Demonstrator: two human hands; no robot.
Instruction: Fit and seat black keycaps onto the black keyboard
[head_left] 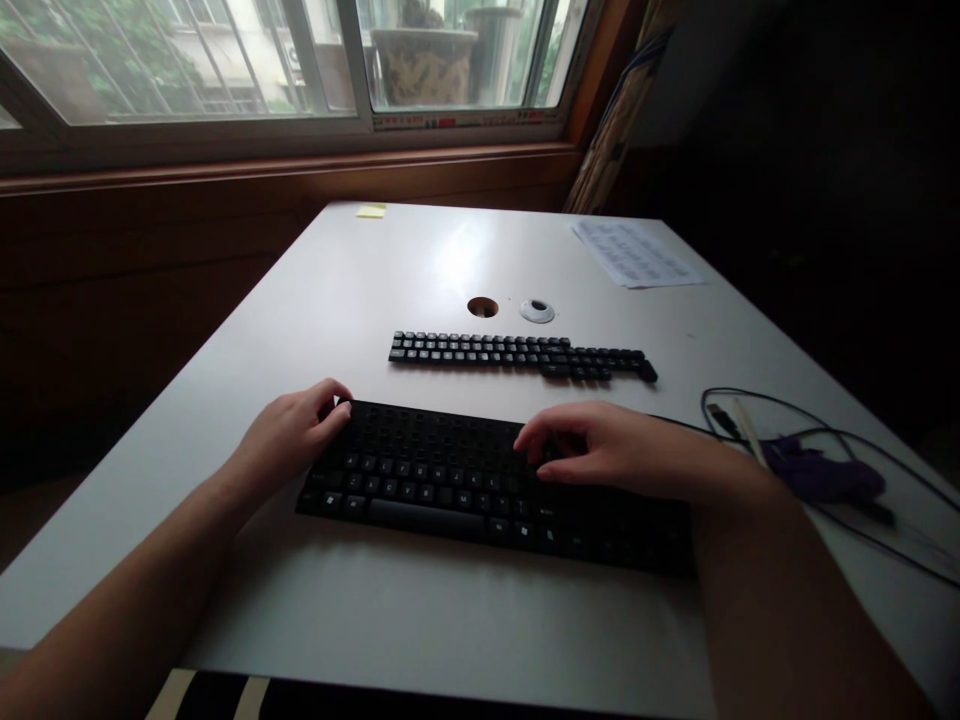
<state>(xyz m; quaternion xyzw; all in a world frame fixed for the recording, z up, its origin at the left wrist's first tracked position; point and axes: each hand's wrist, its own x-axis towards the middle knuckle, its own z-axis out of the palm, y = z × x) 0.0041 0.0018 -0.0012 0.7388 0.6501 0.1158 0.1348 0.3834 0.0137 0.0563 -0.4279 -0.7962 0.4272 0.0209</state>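
Note:
A black keyboard (427,512) lies on the white table in front of me, slightly turned. Its lower rows carry keycaps, while the upper rows show bare sockets. My left hand (304,420) grips the keyboard's far left corner between thumb and fingers. Over the right-centre of the keyboard, my right hand (581,445) is closed, thumb and fingertips bent toward each other; whatever is between them is too dark to make out. Beyond the keyboard, loose black keycaps (480,350) stand in tidy rows, mostly with their letters facing me.
A dark cable (780,395) with a USB plug and a purple cloth (821,470) lie at the right. Further back are a round hole (482,307), a grey grommet ring (538,311), printed sheets (637,255) and a yellow sticky note (371,211). A window borders the far side.

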